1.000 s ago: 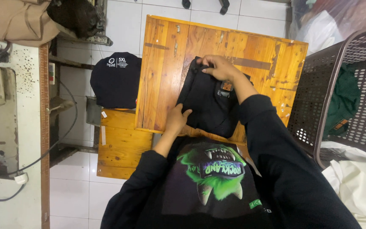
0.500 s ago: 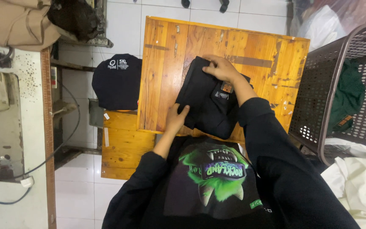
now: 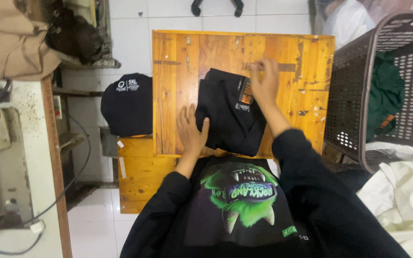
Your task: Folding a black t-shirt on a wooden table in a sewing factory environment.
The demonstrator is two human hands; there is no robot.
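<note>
Folded black garment (image 3: 230,114) on wooden counter (image 3: 178,62) | left hand (image 3: 191,130) open, flat at its left edge | right hand (image 3: 265,82) open, hovering over its tag end

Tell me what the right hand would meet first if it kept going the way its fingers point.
The right hand, fingers pointing away from the body, would likely pass over bare wood of the wooden table to its far edge; height above the folded black garment is unclear.

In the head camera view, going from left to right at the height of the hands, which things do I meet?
Folded black shirt on the stool → left hand → folded black garment → right hand → brown laundry basket → green cloth inside it.
</note>
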